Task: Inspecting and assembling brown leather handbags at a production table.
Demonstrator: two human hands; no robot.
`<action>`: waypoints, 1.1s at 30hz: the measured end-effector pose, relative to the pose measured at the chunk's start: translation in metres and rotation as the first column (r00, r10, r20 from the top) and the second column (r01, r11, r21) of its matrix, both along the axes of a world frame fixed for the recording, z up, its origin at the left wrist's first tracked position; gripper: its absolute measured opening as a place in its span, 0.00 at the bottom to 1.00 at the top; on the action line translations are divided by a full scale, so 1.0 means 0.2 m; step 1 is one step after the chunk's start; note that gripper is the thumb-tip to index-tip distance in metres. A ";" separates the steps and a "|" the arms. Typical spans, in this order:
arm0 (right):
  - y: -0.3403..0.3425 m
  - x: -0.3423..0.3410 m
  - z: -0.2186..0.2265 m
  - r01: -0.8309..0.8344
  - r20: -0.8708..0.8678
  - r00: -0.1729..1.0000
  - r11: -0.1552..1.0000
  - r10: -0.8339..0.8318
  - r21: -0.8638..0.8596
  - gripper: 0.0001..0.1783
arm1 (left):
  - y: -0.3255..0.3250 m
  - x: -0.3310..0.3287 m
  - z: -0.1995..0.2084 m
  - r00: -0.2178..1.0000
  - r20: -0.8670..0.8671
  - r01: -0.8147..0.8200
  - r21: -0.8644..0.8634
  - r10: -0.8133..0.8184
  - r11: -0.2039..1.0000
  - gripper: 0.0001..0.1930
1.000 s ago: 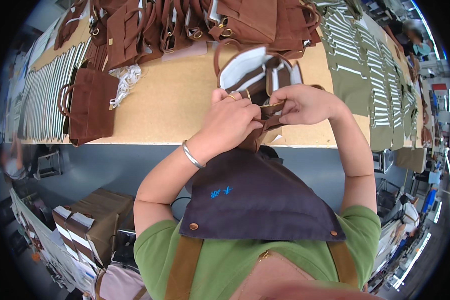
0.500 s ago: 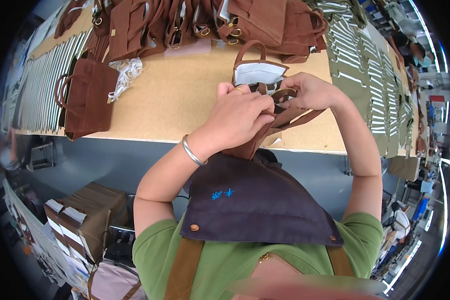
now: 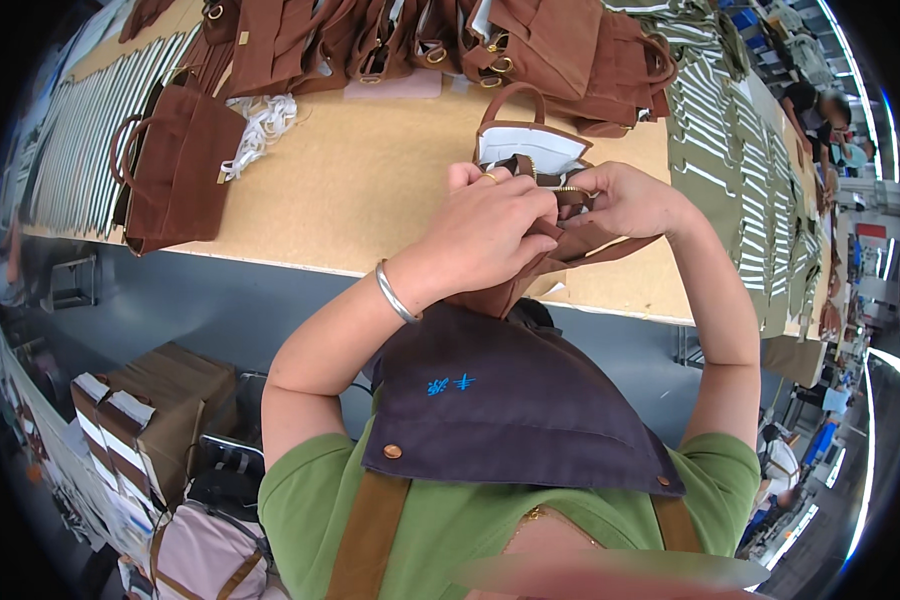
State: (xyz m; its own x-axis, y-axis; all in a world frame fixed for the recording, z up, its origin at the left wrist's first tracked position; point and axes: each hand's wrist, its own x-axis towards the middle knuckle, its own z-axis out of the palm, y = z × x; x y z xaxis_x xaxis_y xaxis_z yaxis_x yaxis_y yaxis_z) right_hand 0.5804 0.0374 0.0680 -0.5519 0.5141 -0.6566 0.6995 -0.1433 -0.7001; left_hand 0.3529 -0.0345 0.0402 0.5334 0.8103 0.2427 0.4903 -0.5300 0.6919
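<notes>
Holding brown bag [image 3: 578, 243], left hand [image 3: 492, 228] palm-down, right hand [image 3: 627, 203] fingers curled

A tan table [image 3: 360, 180] is being covered: beyond the left hand [image 3: 495, 222] by crowded brown bags [image 3: 550, 50], leftward of it by a brown handbag [image 3: 185, 165] and tangled white strips [image 3: 263, 130], right of the right hand [image 3: 628, 203] by white-striped olive pieces [image 3: 705, 205].

In this workshop, many similar brown bags [image 3: 545, 50] are crowding a long worktable [image 3: 360, 190], while white-striped olive pieces [image 3: 700, 210] are lying in overlapping rows.
</notes>
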 end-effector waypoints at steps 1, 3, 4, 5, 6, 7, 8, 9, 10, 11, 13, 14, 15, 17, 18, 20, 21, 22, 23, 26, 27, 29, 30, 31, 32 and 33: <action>0.00 0.00 -0.01 0.035 -0.129 0.991 0.998 -0.041 -0.051 0.13 | 0.00 0.00 0.00 1.000 0.006 -0.007 0.005 0.007 1.000 0.07; 0.00 0.00 0.00 0.058 -0.180 0.981 0.996 -0.069 -0.068 0.11 | 0.00 0.00 0.00 1.000 0.013 -0.013 0.009 0.013 1.000 0.07; 0.00 0.00 0.00 0.079 -0.232 0.968 0.993 -0.097 -0.086 0.10 | 0.00 0.00 0.00 1.000 0.014 -0.016 -0.005 0.017 1.000 0.07; 0.00 0.00 0.00 0.079 -0.230 0.968 0.993 -0.097 -0.086 0.10 | 0.00 0.00 0.00 1.000 0.014 -0.020 -0.018 0.020 1.000 0.07; 0.00 0.01 -0.01 0.087 -0.265 0.958 0.991 -0.110 -0.097 0.11 | 0.00 0.00 0.00 1.000 0.015 -0.020 -0.018 0.021 1.000 0.07; 0.00 0.01 -0.01 0.097 -0.299 0.946 0.989 -0.125 -0.108 0.12 | 0.00 -0.01 0.00 0.999 0.019 -0.026 -0.027 0.027 0.999 0.07; 0.00 0.01 0.00 0.098 -0.297 0.947 0.989 -0.126 -0.107 0.12 | 0.00 -0.01 0.00 0.999 0.022 -0.032 -0.036 0.033 0.999 0.07; -0.01 0.00 0.01 0.113 -0.337 0.931 0.988 -0.141 -0.101 0.13 | 0.00 -0.01 0.01 0.999 0.024 -0.032 -0.036 0.032 0.999 0.07; -0.02 -0.01 0.01 0.127 -0.377 0.913 0.987 -0.154 -0.095 0.14 | 0.00 -0.01 0.01 0.999 0.018 -0.036 -0.043 0.037 0.998 0.07; -0.03 -0.02 0.02 0.126 -0.376 0.914 0.987 -0.153 -0.095 0.14 | 0.00 -0.01 0.01 0.999 0.011 -0.041 -0.050 0.041 0.998 0.07; -0.04 -0.02 0.03 0.148 -0.377 0.913 0.988 -0.157 -0.052 0.14 | -0.01 -0.01 0.00 0.998 0.028 -0.061 -0.020 0.062 0.998 0.07; -0.04 -0.02 0.03 0.147 -0.376 0.913 0.988 -0.156 -0.053 0.14 | -0.01 -0.01 -0.01 0.996 0.044 -0.081 0.008 0.081 0.997 0.07; -0.04 -0.01 0.02 0.128 -0.323 0.937 0.991 -0.134 -0.040 0.14 | -0.01 -0.01 0.00 0.996 0.045 -0.083 0.008 0.082 0.997 0.07; -0.04 0.00 0.02 0.107 -0.266 0.958 0.994 -0.111 -0.029 0.13 | -0.02 -0.01 0.01 0.997 0.038 -0.067 -0.033 0.068 0.997 0.07; -0.04 -0.01 0.02 0.089 -0.293 0.952 0.996 -0.089 -0.015 0.13 | -0.02 0.00 0.01 0.997 0.038 -0.068 -0.034 0.069 0.997 0.07; -0.05 -0.01 0.02 0.069 -0.319 0.945 0.998 -0.065 -0.001 0.13 | -0.02 0.00 0.00 0.997 0.021 -0.070 -0.040 0.071 0.997 0.07; -0.05 -0.01 0.01 0.070 -0.325 0.943 0.997 -0.070 -0.013 0.13 | -0.03 0.00 0.00 0.997 0.022 -0.072 -0.041 0.073 0.997 0.07; -0.05 -0.01 0.01 0.070 -0.330 0.941 0.997 -0.075 -0.026 0.12 | -0.03 0.00 0.01 0.997 0.020 -0.076 -0.064 0.077 0.995 0.08; -0.05 -0.01 0.01 0.068 -0.330 0.941 0.997 -0.074 -0.027 0.12 | -0.03 0.00 0.01 0.996 0.018 -0.080 -0.087 0.082 0.993 0.08; -0.04 0.00 0.03 0.034 -0.220 0.975 0.999 -0.042 -0.043 0.12 | -0.03 0.00 0.01 0.996 0.024 -0.085 -0.105 0.088 0.991 0.08; -0.04 -0.01 0.04 0.019 -0.216 0.976 0.999 -0.027 -0.036 0.11 | -0.03 0.00 0.01 0.996 0.024 -0.087 -0.106 0.090 0.991 0.08; -0.04 -0.01 0.05 0.003 -0.211 0.977 1.000 -0.009 -0.030 0.10 | -0.03 0.00 0.01 0.992 0.055 -0.103 -0.114 0.110 0.988 0.08; -0.04 -0.01 0.05 0.012 -0.233 0.972 0.999 -0.021 -0.040 0.10 | -0.04 0.00 0.01 0.992 0.055 -0.104 -0.115 0.111 0.988 0.08; -0.04 -0.02 0.06 0.021 -0.254 0.967 0.999 -0.033 -0.050 0.09 | -0.04 0.00 0.01 0.992 0.048 -0.110 -0.111 0.116 0.988 0.08; -0.04 -0.03 0.07 0.019 -0.253 0.967 0.999 -0.032 -0.051 0.09 | -0.04 0.00 0.01 0.992 0.041 -0.115 -0.107 0.120 0.988 0.09; -0.04 -0.03 0.09 -0.007 -0.262 0.965 1.000 0.000 -0.026 0.09 | -0.04 0.00 0.01 0.992 0.042 -0.117 -0.107 0.122 0.987 0.09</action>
